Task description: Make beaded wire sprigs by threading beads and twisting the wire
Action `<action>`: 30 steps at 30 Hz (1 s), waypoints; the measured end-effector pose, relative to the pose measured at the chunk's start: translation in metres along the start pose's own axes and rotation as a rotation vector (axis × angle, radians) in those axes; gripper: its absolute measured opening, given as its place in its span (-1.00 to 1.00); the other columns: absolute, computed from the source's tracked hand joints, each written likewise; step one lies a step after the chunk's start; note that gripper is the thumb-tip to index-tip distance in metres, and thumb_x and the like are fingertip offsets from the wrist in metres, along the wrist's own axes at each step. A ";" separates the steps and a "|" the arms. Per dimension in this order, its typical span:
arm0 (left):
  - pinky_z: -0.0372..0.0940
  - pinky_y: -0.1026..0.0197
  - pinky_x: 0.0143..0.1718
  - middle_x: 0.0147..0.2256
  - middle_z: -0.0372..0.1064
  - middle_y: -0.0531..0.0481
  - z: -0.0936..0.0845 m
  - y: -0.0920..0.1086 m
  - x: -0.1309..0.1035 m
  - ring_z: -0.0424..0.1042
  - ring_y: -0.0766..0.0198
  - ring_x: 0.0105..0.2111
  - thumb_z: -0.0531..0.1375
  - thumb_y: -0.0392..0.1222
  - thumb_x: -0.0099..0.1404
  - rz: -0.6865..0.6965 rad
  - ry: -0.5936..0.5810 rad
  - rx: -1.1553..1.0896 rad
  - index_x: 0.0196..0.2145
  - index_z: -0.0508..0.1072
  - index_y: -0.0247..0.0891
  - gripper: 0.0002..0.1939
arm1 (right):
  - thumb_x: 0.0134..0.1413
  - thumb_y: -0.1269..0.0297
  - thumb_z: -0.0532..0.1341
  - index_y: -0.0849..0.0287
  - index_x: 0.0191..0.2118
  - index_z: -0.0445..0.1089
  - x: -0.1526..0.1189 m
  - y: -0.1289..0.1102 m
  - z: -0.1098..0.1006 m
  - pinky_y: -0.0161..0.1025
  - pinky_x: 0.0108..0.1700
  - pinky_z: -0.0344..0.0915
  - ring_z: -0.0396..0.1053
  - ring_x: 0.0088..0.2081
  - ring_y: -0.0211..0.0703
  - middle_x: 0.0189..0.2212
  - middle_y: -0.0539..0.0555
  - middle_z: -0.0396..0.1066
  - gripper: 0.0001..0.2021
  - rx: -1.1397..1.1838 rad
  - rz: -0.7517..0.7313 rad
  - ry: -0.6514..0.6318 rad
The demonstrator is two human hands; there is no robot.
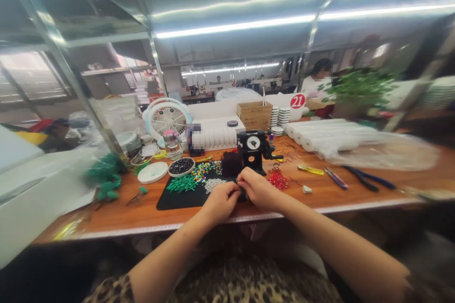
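Left hand (pixel 221 200) and right hand (pixel 259 190) meet by the middle of the table's (pixel 320 193) near edge, fingertips drawn into close pinches on what seems a small dark piece (pixel 243 194). If a pinch loosens, it could drop over that edge; a wrist brushing the black mat (pixel 174 201) could scatter loose grey-white beads (pixel 213 185). The piece looks black and slight, its shape mostly hidden. Beyond, toward the far edge, stand a dark fuzzy bundle (pixel 231 164) and a black dial machine (pixel 256 163); red pieces (pixel 277 180) lie rightward.
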State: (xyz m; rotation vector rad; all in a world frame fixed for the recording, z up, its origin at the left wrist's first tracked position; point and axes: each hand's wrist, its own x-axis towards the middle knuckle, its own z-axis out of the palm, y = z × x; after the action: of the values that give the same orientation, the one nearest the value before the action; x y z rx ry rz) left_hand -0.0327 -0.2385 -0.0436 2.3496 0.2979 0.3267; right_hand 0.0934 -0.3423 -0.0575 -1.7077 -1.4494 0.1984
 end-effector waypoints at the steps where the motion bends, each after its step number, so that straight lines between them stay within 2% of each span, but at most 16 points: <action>1: 0.09 0.25 -0.29 -0.42 0.32 -0.04 0.002 -0.002 -0.001 0.26 0.26 -0.36 0.03 -0.26 0.28 0.040 0.015 0.023 -0.45 0.39 -0.30 -0.80 | 0.17 0.59 0.03 0.16 -0.40 0.18 0.003 0.001 -0.001 -0.29 -0.36 0.23 0.28 -0.42 -0.14 -0.47 0.00 0.23 -0.80 0.031 0.061 -0.023; 3: 0.12 0.23 -0.26 -0.36 0.29 -0.08 0.005 -0.007 -0.002 0.26 0.24 -0.33 -0.01 -0.25 0.31 0.150 0.037 0.138 -0.43 0.39 -0.30 -0.77 | 0.21 0.55 0.02 0.15 -0.40 0.16 0.008 0.003 -0.003 -0.36 -0.53 0.18 0.26 -0.59 -0.20 -0.61 -0.08 0.20 -0.80 0.077 0.144 -0.072; 5: 0.15 0.23 -0.31 -0.29 0.26 -0.11 0.007 -0.011 -0.004 0.26 0.24 -0.34 -0.05 -0.26 0.34 0.274 0.050 0.348 -0.39 0.39 -0.31 -0.74 | 0.23 0.55 0.00 0.15 -0.40 0.15 0.012 0.007 -0.006 -0.40 -0.63 0.11 0.22 -0.69 -0.24 -0.70 -0.13 0.16 -0.79 0.108 0.183 -0.123; 7: 0.17 0.24 -0.37 -0.20 0.25 -0.12 0.007 -0.012 -0.004 0.28 0.26 -0.36 -0.05 -0.30 0.32 0.382 0.050 0.554 -0.33 0.38 -0.30 -0.78 | 0.21 0.55 -0.02 0.15 -0.40 0.17 0.015 0.010 -0.008 -0.43 -0.68 0.08 0.22 -0.71 -0.25 -0.72 -0.14 0.17 -0.80 0.137 0.210 -0.170; 9: 0.21 0.25 -0.35 -0.10 0.25 -0.12 0.006 -0.012 -0.004 0.32 0.26 -0.32 -0.03 -0.35 0.29 0.462 0.026 0.647 -0.26 0.37 -0.32 -0.81 | 0.20 0.54 -0.02 0.16 -0.40 0.18 0.017 0.013 -0.009 -0.43 -0.70 0.07 0.23 -0.72 -0.24 -0.72 -0.13 0.19 -0.81 0.156 0.221 -0.199; 12: 0.25 0.20 -0.31 -0.13 0.30 -0.14 0.007 -0.010 -0.003 0.34 0.21 -0.29 -0.02 -0.37 0.28 0.505 -0.058 0.645 -0.25 0.35 -0.36 -0.83 | 0.16 0.48 0.03 0.17 -0.43 0.22 0.018 0.015 -0.009 -0.38 -0.62 0.14 0.27 -0.64 -0.20 -0.66 -0.09 0.24 -0.84 0.154 0.192 -0.183; 15: 0.24 0.16 -0.33 -0.24 0.33 -0.16 0.010 -0.005 -0.003 0.34 0.16 -0.33 -0.02 -0.36 0.27 0.456 -0.087 0.590 -0.26 0.36 -0.39 -0.82 | 0.08 0.45 0.08 0.19 -0.47 0.28 0.013 0.012 -0.009 -0.29 -0.43 0.22 0.31 -0.46 -0.13 -0.52 0.01 0.31 -0.86 0.117 0.141 -0.105; 17: 0.22 0.16 -0.28 -0.27 0.33 -0.16 0.011 0.000 -0.005 0.33 0.17 -0.31 -0.01 -0.36 0.26 0.351 -0.045 0.414 -0.30 0.38 -0.38 -0.83 | 0.07 0.39 0.10 0.21 -0.40 0.35 0.004 0.005 -0.009 -0.22 -0.30 0.24 0.32 -0.35 -0.08 -0.37 0.09 0.33 -0.90 0.075 0.079 0.037; 18: 0.20 0.16 -0.24 -0.29 0.33 -0.15 0.012 0.002 -0.005 0.32 0.18 -0.30 0.01 -0.35 0.24 0.259 -0.010 0.269 -0.34 0.38 -0.37 -0.84 | 0.08 0.35 0.11 0.21 -0.34 0.38 -0.003 0.001 -0.009 -0.20 -0.26 0.24 0.32 -0.32 -0.07 -0.30 0.12 0.32 -0.89 0.048 0.030 0.149; 19: 0.17 0.17 -0.21 -0.32 0.33 -0.12 0.012 0.004 -0.006 0.30 0.19 -0.29 0.04 -0.34 0.22 0.151 0.030 0.111 -0.40 0.39 -0.35 -0.87 | 0.09 0.30 0.12 0.21 -0.30 0.40 -0.011 -0.004 -0.009 -0.19 -0.25 0.23 0.32 -0.31 -0.05 -0.29 0.13 0.32 -0.86 0.023 -0.015 0.264; 21: 0.14 0.19 -0.22 -0.42 0.33 -0.07 0.012 0.007 -0.005 0.28 0.23 -0.34 0.10 -0.32 0.15 -0.068 0.092 -0.173 -0.49 0.38 -0.33 -0.90 | 0.15 0.19 0.11 0.19 -0.38 0.42 -0.027 -0.012 -0.007 -0.23 -0.38 0.17 0.29 -0.42 -0.08 -0.45 0.06 0.32 -0.77 0.022 0.015 0.385; 23: 0.13 0.22 -0.38 -0.57 0.24 0.00 0.011 0.009 -0.004 0.22 0.30 -0.50 0.12 -0.27 0.10 -0.237 0.092 -0.343 -0.53 0.37 -0.33 -0.90 | 0.15 0.10 0.13 0.16 -0.47 0.45 -0.041 -0.017 -0.003 -0.23 -0.42 0.13 0.29 -0.47 -0.08 -0.54 0.04 0.33 -0.69 0.028 0.100 0.350; 25: 0.00 0.27 -0.57 -0.72 0.06 0.10 0.012 0.010 -0.003 0.04 0.38 -0.66 0.12 -0.22 0.06 -0.389 0.041 -0.529 -0.54 0.37 -0.33 -0.88 | 0.09 0.03 0.15 0.15 -0.50 0.50 -0.050 -0.019 0.004 -0.22 -0.41 0.11 0.31 -0.47 -0.04 -0.56 0.06 0.37 -0.66 0.030 0.195 0.246; 27: -0.15 0.30 -0.64 -0.76 -0.06 0.16 0.013 0.011 -0.002 -0.12 0.44 -0.72 0.12 -0.20 -0.01 -0.497 -0.006 -0.707 -0.54 0.35 -0.33 -0.88 | 0.03 0.01 0.17 0.15 -0.47 0.54 -0.053 -0.018 0.013 -0.21 -0.40 0.12 0.35 -0.44 0.01 -0.54 0.08 0.42 -0.66 0.096 0.286 0.153; 30: -0.18 0.33 -0.64 -0.72 0.04 0.15 0.015 0.013 -0.003 -0.10 0.49 -0.72 0.16 -0.20 -0.12 -0.589 -0.018 -0.905 -0.53 0.35 -0.35 -0.84 | -0.02 0.00 0.19 0.18 -0.41 0.56 -0.051 -0.018 0.026 -0.21 -0.38 0.18 0.40 -0.38 0.08 -0.49 0.10 0.49 -0.66 0.337 0.388 0.091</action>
State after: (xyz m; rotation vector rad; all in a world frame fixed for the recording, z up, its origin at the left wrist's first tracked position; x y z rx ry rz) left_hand -0.0292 -0.2585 -0.0455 1.3025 0.6527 0.1058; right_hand 0.0487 -0.3744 -0.0814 -1.6740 -0.9447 0.5362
